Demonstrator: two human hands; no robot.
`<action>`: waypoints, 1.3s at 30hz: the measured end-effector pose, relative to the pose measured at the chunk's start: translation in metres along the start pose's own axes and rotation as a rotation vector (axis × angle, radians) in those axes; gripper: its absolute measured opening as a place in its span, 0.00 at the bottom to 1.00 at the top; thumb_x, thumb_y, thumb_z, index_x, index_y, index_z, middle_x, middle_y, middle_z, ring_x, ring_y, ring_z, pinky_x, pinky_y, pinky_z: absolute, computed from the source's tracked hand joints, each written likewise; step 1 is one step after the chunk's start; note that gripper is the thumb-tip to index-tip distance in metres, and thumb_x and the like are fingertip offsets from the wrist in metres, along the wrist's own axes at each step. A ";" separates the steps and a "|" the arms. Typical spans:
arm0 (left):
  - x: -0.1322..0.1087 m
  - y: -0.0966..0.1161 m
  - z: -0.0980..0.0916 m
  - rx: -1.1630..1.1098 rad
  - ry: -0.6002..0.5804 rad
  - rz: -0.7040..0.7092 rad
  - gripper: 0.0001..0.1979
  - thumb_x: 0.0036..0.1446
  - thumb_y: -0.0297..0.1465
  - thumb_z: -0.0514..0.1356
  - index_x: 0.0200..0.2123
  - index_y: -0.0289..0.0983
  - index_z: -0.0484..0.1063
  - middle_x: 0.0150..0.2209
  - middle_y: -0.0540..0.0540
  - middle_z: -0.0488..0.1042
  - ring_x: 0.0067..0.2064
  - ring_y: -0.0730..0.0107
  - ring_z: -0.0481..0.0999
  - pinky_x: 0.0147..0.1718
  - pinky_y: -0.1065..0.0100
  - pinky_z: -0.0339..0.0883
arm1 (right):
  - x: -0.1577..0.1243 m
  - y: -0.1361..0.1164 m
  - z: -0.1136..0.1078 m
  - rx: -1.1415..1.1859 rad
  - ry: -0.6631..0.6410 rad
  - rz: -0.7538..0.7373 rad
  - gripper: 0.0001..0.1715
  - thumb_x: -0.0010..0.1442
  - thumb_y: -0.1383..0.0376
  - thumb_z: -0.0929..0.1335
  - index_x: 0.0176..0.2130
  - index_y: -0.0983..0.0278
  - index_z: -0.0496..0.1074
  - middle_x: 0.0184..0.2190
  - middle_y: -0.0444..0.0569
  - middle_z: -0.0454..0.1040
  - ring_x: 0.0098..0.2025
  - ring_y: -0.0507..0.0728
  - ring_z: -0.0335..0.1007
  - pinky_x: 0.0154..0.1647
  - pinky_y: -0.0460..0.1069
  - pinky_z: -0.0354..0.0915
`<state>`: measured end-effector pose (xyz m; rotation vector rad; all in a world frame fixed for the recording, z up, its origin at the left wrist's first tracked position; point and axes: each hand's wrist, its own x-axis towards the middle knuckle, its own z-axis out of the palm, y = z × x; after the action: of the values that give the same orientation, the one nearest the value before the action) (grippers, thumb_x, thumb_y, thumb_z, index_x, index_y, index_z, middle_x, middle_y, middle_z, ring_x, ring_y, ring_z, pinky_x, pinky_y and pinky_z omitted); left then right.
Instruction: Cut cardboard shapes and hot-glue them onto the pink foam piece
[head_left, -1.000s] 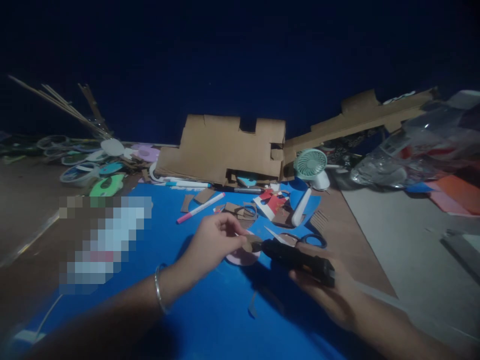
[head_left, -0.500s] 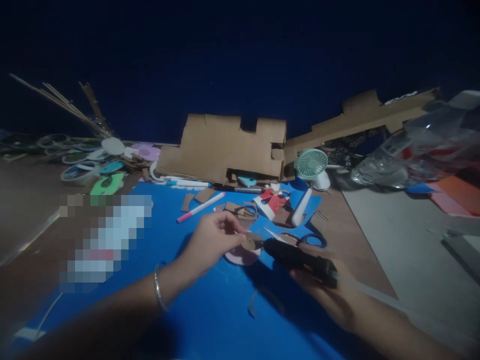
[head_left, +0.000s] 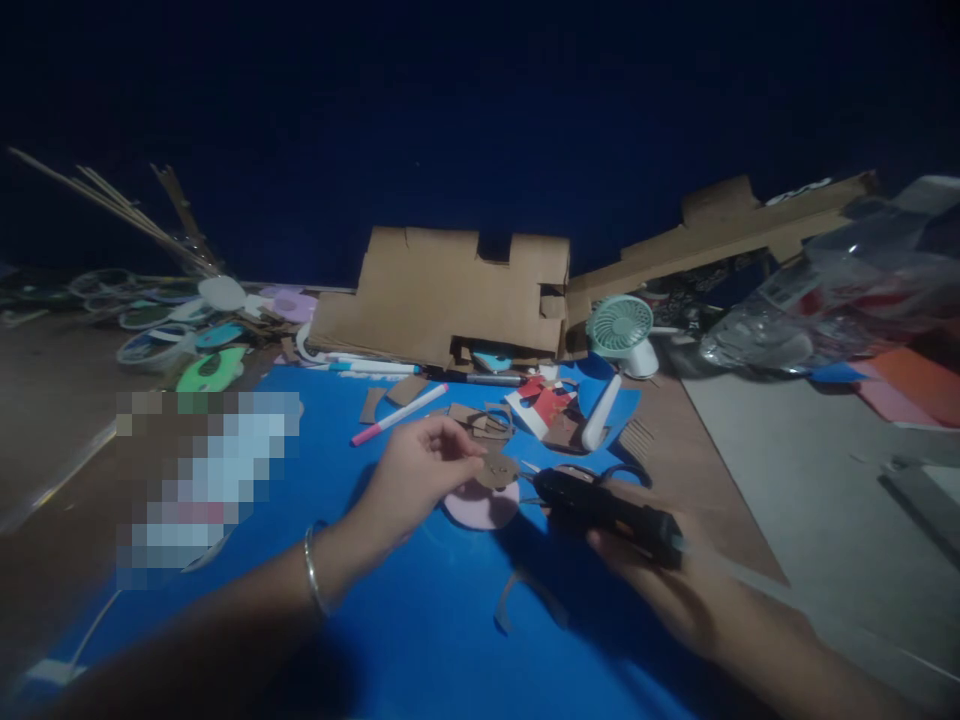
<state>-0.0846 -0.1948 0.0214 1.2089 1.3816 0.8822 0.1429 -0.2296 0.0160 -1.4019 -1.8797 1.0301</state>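
Observation:
Between thumb and fingers, my left hand [head_left: 424,475] pinches a small brown cardboard disc [head_left: 498,470] with what looks like glue on its face. Beneath the disc, a pale pink round piece [head_left: 484,506] lies on the blue sheet [head_left: 420,620]. My right hand [head_left: 660,590] is wrapped round a black glue gun [head_left: 607,515], whose nozzle points left, a short gap from the disc. Scissors [head_left: 628,474] lie just behind the glue gun, which partly covers them. A thin curved scrap [head_left: 504,605] rests nearer to me.
A cut cardboard sheet [head_left: 442,290] stands at the back, with a small green fan [head_left: 621,325] to its right. Markers [head_left: 401,414], cardboard scraps and a white-handled tool [head_left: 601,412] lie behind my hands. Plastic bags [head_left: 810,300] sit at right, wooden sticks [head_left: 127,215] at left.
The glue gun's nozzle has drawn back to the right, away from the cardboard disc. More of the disc's face now shows. My left hand keeps its pinch.

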 end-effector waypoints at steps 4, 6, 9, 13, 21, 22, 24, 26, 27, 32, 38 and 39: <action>0.004 -0.007 0.001 -0.011 0.046 0.039 0.07 0.43 0.27 0.64 0.24 0.34 0.67 0.32 0.46 0.75 0.29 0.71 0.75 0.24 0.72 0.69 | -0.003 0.009 0.001 0.048 0.012 -0.004 0.12 0.54 0.56 0.66 0.34 0.62 0.71 0.27 0.47 0.72 0.27 0.56 0.69 0.25 0.47 0.63; 0.005 -0.013 0.002 -0.059 0.057 0.019 0.08 0.43 0.28 0.64 0.25 0.34 0.66 0.31 0.47 0.74 0.25 0.74 0.74 0.20 0.74 0.67 | -0.003 0.011 0.001 0.062 0.007 -0.058 0.13 0.55 0.57 0.66 0.37 0.62 0.71 0.31 0.48 0.73 0.30 0.57 0.70 0.28 0.48 0.65; 0.005 -0.017 0.004 -0.109 0.042 -0.029 0.09 0.45 0.30 0.64 0.29 0.35 0.66 0.28 0.50 0.72 0.25 0.73 0.75 0.22 0.73 0.68 | -0.002 0.007 0.000 0.043 -0.002 -0.108 0.10 0.54 0.59 0.66 0.35 0.62 0.71 0.32 0.49 0.73 0.30 0.57 0.70 0.31 0.48 0.66; 0.003 -0.015 0.005 -0.149 0.005 -0.079 0.10 0.47 0.31 0.64 0.30 0.36 0.65 0.27 0.51 0.71 0.28 0.70 0.77 0.26 0.70 0.70 | 0.000 0.003 0.001 0.042 -0.001 -0.107 0.10 0.54 0.59 0.65 0.34 0.62 0.71 0.31 0.49 0.74 0.30 0.57 0.70 0.29 0.48 0.66; 0.000 -0.014 0.008 -0.197 -0.045 -0.116 0.10 0.47 0.31 0.64 0.28 0.36 0.64 0.26 0.51 0.73 0.26 0.74 0.75 0.25 0.73 0.68 | -0.002 0.006 0.007 -0.029 0.024 -0.109 0.09 0.57 0.59 0.65 0.30 0.61 0.69 0.27 0.45 0.72 0.27 0.54 0.69 0.27 0.46 0.64; -0.001 -0.014 0.009 -0.189 -0.050 -0.103 0.09 0.47 0.30 0.63 0.27 0.35 0.64 0.25 0.51 0.73 0.26 0.75 0.74 0.24 0.74 0.67 | -0.002 0.006 0.008 -0.040 0.046 -0.098 0.09 0.57 0.59 0.65 0.29 0.62 0.68 0.26 0.45 0.72 0.27 0.54 0.69 0.26 0.46 0.63; -0.002 -0.013 0.009 -0.174 -0.059 -0.085 0.08 0.47 0.29 0.63 0.26 0.35 0.64 0.24 0.50 0.73 0.25 0.76 0.73 0.23 0.76 0.65 | -0.002 0.006 0.010 -0.046 0.095 -0.080 0.10 0.56 0.58 0.64 0.29 0.61 0.69 0.26 0.45 0.71 0.25 0.54 0.67 0.25 0.46 0.62; -0.003 -0.012 0.009 -0.177 -0.061 -0.092 0.08 0.47 0.28 0.62 0.26 0.35 0.64 0.24 0.50 0.73 0.25 0.76 0.72 0.23 0.75 0.65 | -0.002 0.007 0.011 -0.051 0.120 -0.061 0.12 0.56 0.57 0.64 0.30 0.61 0.69 0.23 0.44 0.69 0.22 0.53 0.65 0.23 0.46 0.60; -0.004 -0.011 0.009 -0.185 -0.062 -0.100 0.08 0.47 0.27 0.62 0.26 0.35 0.64 0.24 0.50 0.73 0.25 0.76 0.72 0.24 0.75 0.65 | -0.003 0.007 0.011 -0.057 0.121 -0.057 0.12 0.56 0.56 0.64 0.30 0.61 0.70 0.21 0.43 0.68 0.21 0.53 0.63 0.22 0.46 0.59; -0.005 -0.011 0.010 -0.219 -0.075 -0.117 0.10 0.46 0.28 0.63 0.25 0.35 0.62 0.23 0.50 0.73 0.25 0.75 0.72 0.23 0.74 0.65 | -0.002 0.008 0.011 -0.102 0.111 -0.073 0.13 0.56 0.56 0.64 0.32 0.61 0.71 0.17 0.41 0.66 0.18 0.52 0.61 0.20 0.46 0.57; -0.004 -0.013 0.010 -0.244 -0.082 -0.092 0.11 0.46 0.28 0.64 0.25 0.36 0.62 0.22 0.51 0.72 0.25 0.74 0.73 0.23 0.75 0.65 | -0.002 0.006 0.014 -0.063 0.143 -0.038 0.11 0.55 0.57 0.64 0.32 0.61 0.72 0.19 0.43 0.69 0.19 0.53 0.63 0.18 0.46 0.57; -0.004 -0.014 0.010 -0.247 -0.085 -0.091 0.11 0.46 0.29 0.64 0.25 0.36 0.62 0.22 0.52 0.72 0.25 0.74 0.73 0.23 0.75 0.66 | -0.002 0.006 0.014 -0.058 0.140 -0.030 0.11 0.55 0.57 0.64 0.32 0.61 0.71 0.18 0.43 0.68 0.18 0.53 0.63 0.19 0.46 0.58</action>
<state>-0.0776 -0.2027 0.0075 0.9763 1.2110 0.8985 0.1352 -0.2342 0.0034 -1.4357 -1.8361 0.8466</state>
